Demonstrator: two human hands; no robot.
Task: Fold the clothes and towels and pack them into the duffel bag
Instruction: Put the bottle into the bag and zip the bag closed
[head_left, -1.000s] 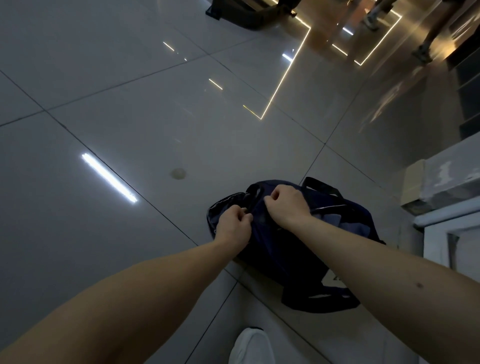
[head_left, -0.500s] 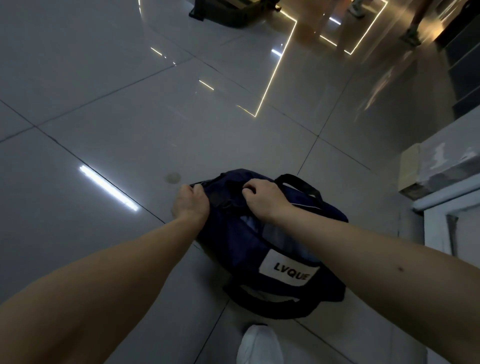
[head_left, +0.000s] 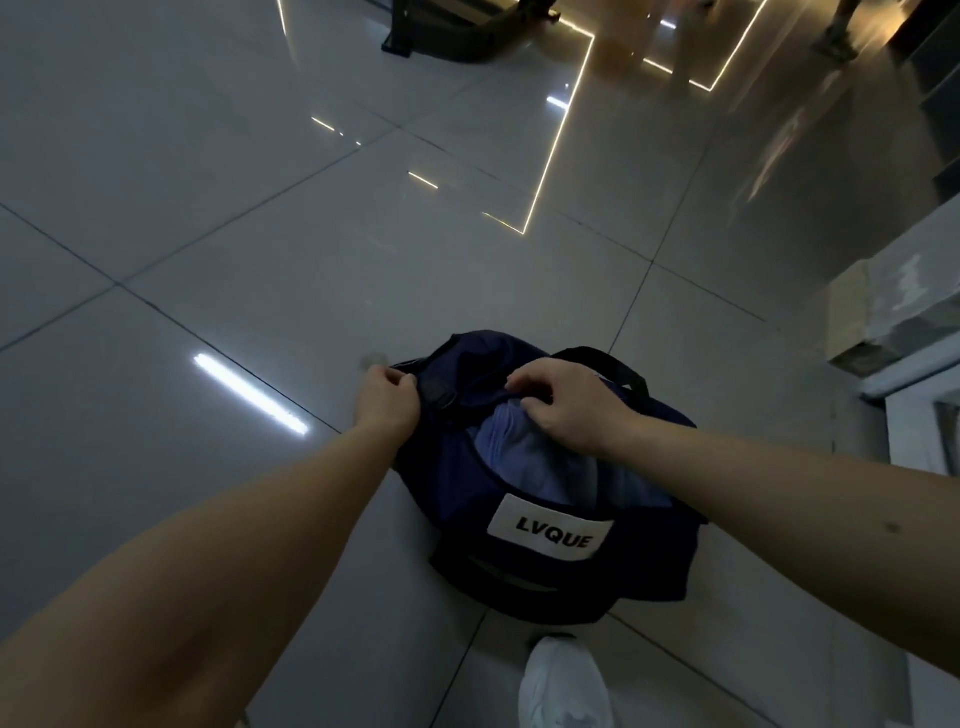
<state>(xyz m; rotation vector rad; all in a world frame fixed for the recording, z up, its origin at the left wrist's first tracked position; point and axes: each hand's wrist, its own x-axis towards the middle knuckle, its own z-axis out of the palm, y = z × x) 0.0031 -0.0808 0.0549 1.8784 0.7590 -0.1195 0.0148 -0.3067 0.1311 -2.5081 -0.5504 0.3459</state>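
Observation:
A navy duffel bag (head_left: 649, 566) with a white "LVQUE" label lies on the tiled floor in front of me. Its top is partly open, and light blue folded cloth (head_left: 524, 462) shows inside. My left hand (head_left: 387, 402) grips the bag's far left end. My right hand (head_left: 569, 402) pinches the upper edge of the opening near the middle, where the zip runs. A black carry handle (head_left: 618, 366) arches behind my right hand.
My white shoe (head_left: 563, 686) stands just below the bag. A pale box and white furniture edge (head_left: 893, 322) sit at the right. A dark bag-like object (head_left: 457, 36) lies far up the glossy floor, and someone's feet (head_left: 834, 39) show at the top right.
My hands have spread apart: the left went to the bag's end, the right stays on the opening's edge. The bag turned, so its label and the blue cloth inside now show.

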